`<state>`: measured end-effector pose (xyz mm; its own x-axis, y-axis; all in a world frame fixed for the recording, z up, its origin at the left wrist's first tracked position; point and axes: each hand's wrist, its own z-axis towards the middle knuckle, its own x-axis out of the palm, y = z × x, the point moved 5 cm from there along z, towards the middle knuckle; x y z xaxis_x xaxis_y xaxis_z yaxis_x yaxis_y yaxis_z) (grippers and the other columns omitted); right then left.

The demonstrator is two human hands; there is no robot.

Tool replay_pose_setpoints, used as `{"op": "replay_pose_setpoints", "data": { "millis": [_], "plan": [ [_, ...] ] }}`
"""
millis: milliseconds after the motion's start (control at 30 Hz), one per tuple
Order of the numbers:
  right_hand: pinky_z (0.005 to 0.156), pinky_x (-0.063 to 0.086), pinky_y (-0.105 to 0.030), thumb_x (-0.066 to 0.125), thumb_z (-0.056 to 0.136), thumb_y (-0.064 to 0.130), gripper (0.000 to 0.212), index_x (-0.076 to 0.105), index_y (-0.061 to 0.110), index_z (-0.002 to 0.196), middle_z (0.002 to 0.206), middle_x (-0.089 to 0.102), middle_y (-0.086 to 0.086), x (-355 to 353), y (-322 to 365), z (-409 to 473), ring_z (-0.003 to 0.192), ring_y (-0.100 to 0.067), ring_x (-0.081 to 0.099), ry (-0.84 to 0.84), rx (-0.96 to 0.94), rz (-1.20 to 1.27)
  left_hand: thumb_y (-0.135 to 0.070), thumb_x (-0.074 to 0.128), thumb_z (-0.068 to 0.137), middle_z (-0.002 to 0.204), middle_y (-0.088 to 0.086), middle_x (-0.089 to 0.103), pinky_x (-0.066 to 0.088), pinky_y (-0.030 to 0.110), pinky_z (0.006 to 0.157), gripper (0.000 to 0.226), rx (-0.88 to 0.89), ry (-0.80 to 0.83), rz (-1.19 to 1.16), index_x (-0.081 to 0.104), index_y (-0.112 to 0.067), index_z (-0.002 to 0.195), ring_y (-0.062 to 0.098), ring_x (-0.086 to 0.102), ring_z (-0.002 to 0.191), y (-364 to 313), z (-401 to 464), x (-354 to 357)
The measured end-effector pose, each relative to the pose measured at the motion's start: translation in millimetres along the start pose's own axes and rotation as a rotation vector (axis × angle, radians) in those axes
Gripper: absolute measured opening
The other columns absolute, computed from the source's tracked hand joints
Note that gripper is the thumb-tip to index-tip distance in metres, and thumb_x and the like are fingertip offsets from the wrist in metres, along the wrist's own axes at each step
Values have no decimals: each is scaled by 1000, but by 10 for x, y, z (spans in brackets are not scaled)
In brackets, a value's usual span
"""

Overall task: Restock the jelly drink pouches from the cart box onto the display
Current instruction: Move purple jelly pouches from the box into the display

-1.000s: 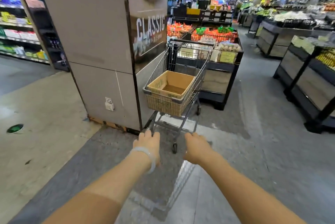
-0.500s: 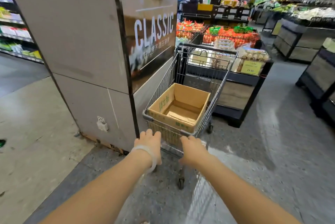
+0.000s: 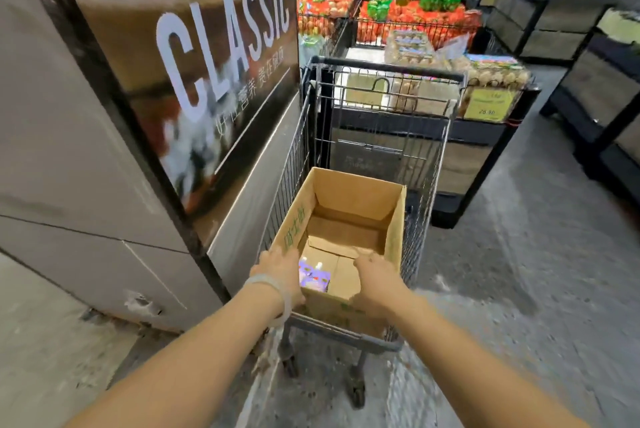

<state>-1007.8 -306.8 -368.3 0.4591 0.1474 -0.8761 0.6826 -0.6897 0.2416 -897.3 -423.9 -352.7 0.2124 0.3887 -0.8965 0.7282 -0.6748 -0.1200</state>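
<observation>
Closer now, both hands reach the open brown cardboard box (image 3: 349, 219): left hand (image 3: 282, 273) and right hand (image 3: 375, 280) rest relaxed on its rim, grasping nothing. Purple jelly pouches (image 3: 313, 277) lie inside; lift them gently.

An open brown cardboard box (image 3: 349, 219) is carried in the basket of a grey wire shopping cart (image 3: 381, 136), which stands on the speckled grey floor (image 3: 519, 289). Purple pouches (image 3: 313, 277) are seen on the box's bottom.
</observation>
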Motion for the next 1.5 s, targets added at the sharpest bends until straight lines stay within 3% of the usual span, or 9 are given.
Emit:
{"op": "replay_pose_setpoints", "data": {
  "millis": [500, 600, 667, 767, 867, 967, 1067, 1367, 1500],
  "plan": [
    [96, 43, -31, 59, 86, 20, 53, 39, 12, 135, 137, 46, -8, 1003, -345, 2380, 124, -26, 46, 364, 181, 318, -39, 72, 70, 130, 6, 48, 42, 34, 101, 75, -140, 408, -86, 39, -17, 133, 25, 45, 127, 96, 2608, 1185],
    [97, 42, -29, 53, 92, 22, 49, 41, 10, 138, 140, 47, -8, 1290, -409, 2613, 125, -26, 50, 467, 218, 452, -15, 63, 71, 131, 4, 49, 41, 42, 100, 78, -333, 478, -92, 29, -19, 142, 24, 48, 124, 88, 2928, 1626],
    [92, 41, -26, 51, 93, 19, 45, 43, 9, 137, 137, 50, -7, 1443, -446, 2729, 121, -22, 52, 500, 265, 560, -25, 72, 74, 140, 10, 40, 39, 40, 105, 91, -351, 535, -145, 17, -12, 146, 27, 43, 129, 90, 3088, 1898],
    [75, 40, -21, 58, 88, 9, 14, 55, 23, 89, 94, 60, 8, 1750, -453, 2881, 96, -10, 50, 485, 359, 786, -40, 76, 67, 149, 13, 25, 34, 37, 111, 113, -424, 589, -202, 2, -12, 149, 29, 30, 138, 189, 3293, 2227],
    [71, 48, -20, 63, 80, 6, 24, 54, 24, 66, 74, 60, 11, 2097, -446, 2993, 83, -5, 51, 464, 458, 940, -38, 73, 72, 152, 12, 12, 31, 42, 112, 111, -545, 623, -238, -5, -23, 149, 32, 25, 139, 256, 3297, 2446],
    [59, 46, -9, 55, 61, 18, 14, 61, 28, 68, 62, 64, 17, 2340, -423, 3040, 67, 5, 53, 473, 525, 1082, -45, 66, 78, 155, 13, 1, 24, 46, 115, 107, -567, 680, -241, -13, -30, 149, 34, 17, 142, 295, 3246, 2570],
    [75, 56, -33, 54, 51, 16, 35, 69, 19, 82, 83, 73, 0, 2580, -477, 3083, 80, -15, 68, 488, 641, 1210, -49, 58, 82, 154, 14, 4, 29, 43, 111, 96, -571, 721, -248, -10, -35, 148, 35, 25, 139, 362, 3310, 2581],
    [80, 54, -38, 56, 73, 4, 27, 59, 15, 98, 92, 69, -7, 2541, -1049, 3099, 85, -27, 66, 312, 830, 1084, -28, 36, 98, 154, 18, 10, 33, 42, 110, 58, -332, 774, -343, 9, -39, 149, 35, 37, 135, -180, 3323, 2644],
    [84, 55, -40, 60, 75, 6, 23, 57, 13, 97, 94, 67, -8, 2426, -1294, 3079, 92, -30, 65, 338, 845, 945, -15, 49, 92, 144, 11, 32, 41, 40, 102, 59, -461, 587, -420, 24, -27, 144, 33, 44, 126, -203, 3296, 2673]
  ]
}}
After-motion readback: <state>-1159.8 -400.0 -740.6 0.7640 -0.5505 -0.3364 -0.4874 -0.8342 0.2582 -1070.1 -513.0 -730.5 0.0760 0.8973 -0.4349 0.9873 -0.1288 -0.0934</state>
